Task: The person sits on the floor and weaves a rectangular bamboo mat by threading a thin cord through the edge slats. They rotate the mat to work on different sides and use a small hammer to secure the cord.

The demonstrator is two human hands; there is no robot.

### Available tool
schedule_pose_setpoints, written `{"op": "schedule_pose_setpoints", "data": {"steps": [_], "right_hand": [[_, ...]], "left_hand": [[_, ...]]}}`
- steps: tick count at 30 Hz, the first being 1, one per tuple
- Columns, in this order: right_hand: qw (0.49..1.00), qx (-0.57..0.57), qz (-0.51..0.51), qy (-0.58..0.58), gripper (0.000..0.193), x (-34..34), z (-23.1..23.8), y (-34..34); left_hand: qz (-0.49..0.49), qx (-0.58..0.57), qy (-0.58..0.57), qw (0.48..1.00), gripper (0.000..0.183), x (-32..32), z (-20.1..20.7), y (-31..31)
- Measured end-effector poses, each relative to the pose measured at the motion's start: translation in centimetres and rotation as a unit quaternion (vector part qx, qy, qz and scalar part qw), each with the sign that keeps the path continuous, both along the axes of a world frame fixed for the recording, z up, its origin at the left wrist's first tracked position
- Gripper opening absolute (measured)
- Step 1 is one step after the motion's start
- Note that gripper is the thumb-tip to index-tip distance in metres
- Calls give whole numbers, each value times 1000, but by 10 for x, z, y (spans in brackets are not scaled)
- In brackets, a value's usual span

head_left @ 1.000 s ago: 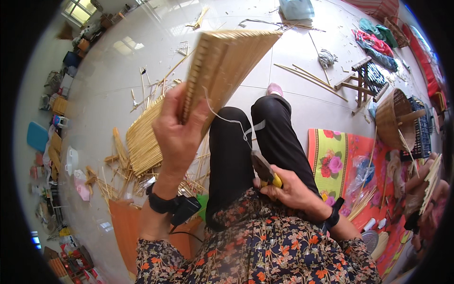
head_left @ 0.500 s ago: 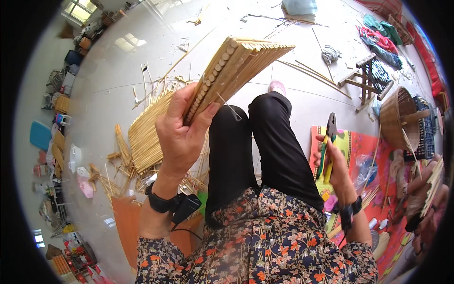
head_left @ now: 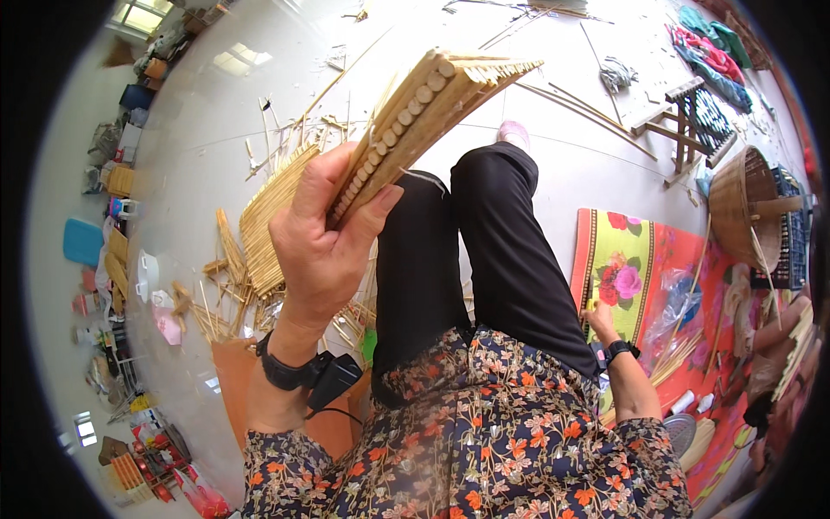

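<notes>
My left hand (head_left: 316, 233) is closed on a panel of straw-coloured sticks (head_left: 406, 130), raised above my knees. The sticks lie side by side, their round cut ends in a row facing me, and a loose pale wire or thread hangs by my thumb. My right hand (head_left: 601, 322) is lowered beside my right thigh, over the flowered mat (head_left: 648, 285). Its fingers are closed around the pliers (head_left: 591, 304), of which only a yellow bit of handle and a dark part show.
A curved stick panel (head_left: 277, 221) and loose offcuts lie on the floor at left. At right are a wicker basket (head_left: 735, 208), a small folding stool (head_left: 687, 125) and a clear plastic bag (head_left: 676, 307). Another person's hands hold sticks (head_left: 791, 355) at the right edge.
My right hand has gone down and slightly left with the pliers, from raised beside my thigh to over the mat. The panel in my left hand has tilted a little.
</notes>
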State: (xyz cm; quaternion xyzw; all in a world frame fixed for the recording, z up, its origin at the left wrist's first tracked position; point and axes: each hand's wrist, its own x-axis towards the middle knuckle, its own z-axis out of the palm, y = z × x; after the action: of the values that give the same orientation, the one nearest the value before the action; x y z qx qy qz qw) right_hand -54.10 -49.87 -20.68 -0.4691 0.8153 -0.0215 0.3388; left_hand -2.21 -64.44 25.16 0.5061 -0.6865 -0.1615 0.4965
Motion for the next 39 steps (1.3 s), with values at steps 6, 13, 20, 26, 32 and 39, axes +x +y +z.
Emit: {"op": "schedule_pose_setpoints", "data": {"steps": [6,13,20,26,32,39], "right_hand": [[926,-354,38,-124,23,86,150,-144],[757,-309,267,-511,28,244,377,-180],[712,-144,249,-641,28,287,392,-182],[717,-230,200,-627,15,258,392,-155],[693,-155,115,-695,19,224,383,-125],[595,-57,-72,-798,22,197,349,-97]], "left_hand": [[-7,7,-3,1000,41,-5,0,0],[-5,9,13,1000,40,-9,0,-1],[-14,7,7,1000,39,-9,-2,3],[-32,-6,-49,998,40,-18,3,9],[-35,-27,-94,995,41,-31,0,12],[-99,-64,-148,982,39,-48,-15,9]]}}
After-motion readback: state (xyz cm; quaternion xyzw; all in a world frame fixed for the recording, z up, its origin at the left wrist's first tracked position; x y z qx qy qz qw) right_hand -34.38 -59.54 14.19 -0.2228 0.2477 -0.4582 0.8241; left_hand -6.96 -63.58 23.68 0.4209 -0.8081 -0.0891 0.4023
